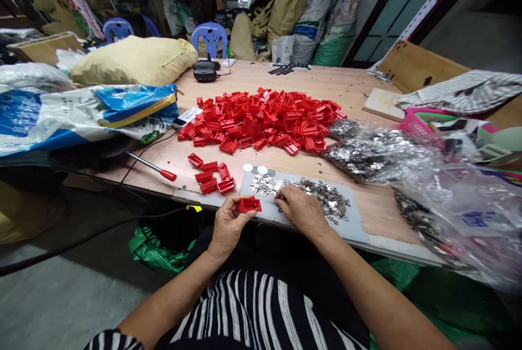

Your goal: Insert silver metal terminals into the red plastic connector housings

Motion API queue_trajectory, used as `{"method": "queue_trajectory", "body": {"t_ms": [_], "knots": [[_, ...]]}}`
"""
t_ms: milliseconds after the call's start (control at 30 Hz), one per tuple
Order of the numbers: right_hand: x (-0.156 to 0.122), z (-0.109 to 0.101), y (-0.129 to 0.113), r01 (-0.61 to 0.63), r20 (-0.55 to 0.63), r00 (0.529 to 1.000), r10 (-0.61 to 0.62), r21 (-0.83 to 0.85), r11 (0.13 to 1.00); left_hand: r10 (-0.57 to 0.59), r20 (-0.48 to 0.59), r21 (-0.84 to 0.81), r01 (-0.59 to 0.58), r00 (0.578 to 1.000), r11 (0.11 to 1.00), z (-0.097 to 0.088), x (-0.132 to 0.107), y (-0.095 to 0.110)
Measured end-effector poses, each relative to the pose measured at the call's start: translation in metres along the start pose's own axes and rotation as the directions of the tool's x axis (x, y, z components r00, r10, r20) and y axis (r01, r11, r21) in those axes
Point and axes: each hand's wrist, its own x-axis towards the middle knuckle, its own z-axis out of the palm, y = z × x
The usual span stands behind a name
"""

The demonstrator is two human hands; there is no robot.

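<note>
My left hand (pixel 229 226) holds a small red plastic housing (pixel 249 205) at the table's front edge. My right hand (pixel 299 210) rests on a grey mat (pixel 359 225), fingertips pinching among a heap of small shiny metal clips (pixel 322 193). Whether a clip is between the fingers cannot be told. Several red housings (pixel 212 175) lie loose just left of the mat. A big pile of the same red housings (pixel 265 120) covers the middle of the wooden table (pixel 346 89).
Clear plastic bags of metal parts (pixel 367 151) lie at the right. A red-handled screwdriver (pixel 157 168) and a printed blue-and-white sack (pixel 81 113) sit at the left. A black device (pixel 205 71) stands at the back, with blue chairs and sacks behind it.
</note>
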Motion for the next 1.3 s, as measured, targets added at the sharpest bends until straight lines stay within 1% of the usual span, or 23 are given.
{"method": "queue_trajectory", "body": {"t_ms": [67,167,200,267,333,400,467,533,633,700,767,900,1067,1133,1200,1267,1300], "knots": [[0.002,0.000,0.000,-0.011,0.014,1.000,0.011,0.009,1.000,-0.009,-0.004,0.004,0.009,1.000,1.000,0.000,0.000,0.001],[0.002,0.001,0.002,-0.007,-0.007,1.000,0.007,0.056,0.998,-0.027,-0.007,-0.021,0.027,1.000,0.999,0.001,0.000,0.001],[0.001,0.001,0.003,0.007,-0.016,1.000,-0.005,0.102,0.995,-0.032,-0.001,-0.038,0.032,0.999,0.999,0.001,0.000,0.001],[-0.002,-0.002,0.001,0.047,-0.023,0.999,-0.042,0.256,0.966,-0.041,0.015,-0.075,0.042,0.999,0.996,0.001,0.001,0.000],[-0.007,-0.006,-0.004,0.082,-0.035,0.997,-0.075,0.434,0.897,-0.057,0.028,-0.114,0.060,0.998,0.992,0.002,0.001,0.000],[-0.012,-0.009,-0.011,0.113,-0.064,0.994,-0.093,0.537,0.836,-0.093,0.040,-0.163,0.098,0.995,0.982,0.004,0.000,0.001],[-0.017,-0.010,-0.018,0.158,-0.105,0.987,-0.120,0.550,0.820,-0.131,0.059,-0.219,0.141,0.990,0.966,0.006,-0.001,0.003],[-0.019,-0.008,-0.022,0.234,-0.163,0.971,-0.173,0.524,0.819,-0.156,0.078,-0.262,0.171,0.985,0.950,0.008,-0.003,0.006],[-0.021,-0.002,-0.022,0.372,-0.260,0.925,-0.276,0.478,0.796,-0.178,0.107,-0.312,0.203,0.978,0.928,0.010,-0.004,0.011],[-0.022,0.000,-0.020,0.438,-0.277,0.897,-0.344,0.458,0.773,-0.191,0.123,-0.337,0.223,0.974,0.915,0.011,-0.004,0.012],[-0.023,-0.001,-0.017,0.467,-0.256,0.884,-0.390,0.466,0.752,-0.198,0.138,-0.345,0.235,0.970,0.909,0.011,-0.004,0.012],[-0.023,-0.008,-0.015,0.441,-0.158,0.890,-0.428,0.539,0.718,-0.195,0.179,-0.326,0.245,0.964,0.913,0.009,-0.004,0.010],[-0.022,-0.017,-0.016,0.319,-0.008,0.910,-0.414,0.652,0.688,-0.194,0.240,-0.274,0.258,0.951,0.927,0.007,-0.004,0.009],[-0.023,-0.017,-0.016,0.258,0.027,0.923,-0.383,0.695,0.671,-0.195,0.244,-0.272,0.260,0.950,0.927,0.007,-0.004,0.009],[-0.024,-0.016,-0.016,0.186,0.050,0.947,-0.319,0.723,0.666,-0.188,0.237,-0.280,0.253,0.953,0.926,0.007,-0.003,0.008],[-0.025,-0.014,-0.015,0.133,0.047,0.970,-0.240,0.722,0.679,-0.176,0.225,-0.281,0.237,0.958,0.930,0.005,-0.002,0.007],[-0.026,-0.013,-0.015,0.128,0.033,0.976,-0.215,0.710,0.692,-0.166,0.221,-0.277,0.225,0.961,0.934,0.004,-0.001,0.006]]}}
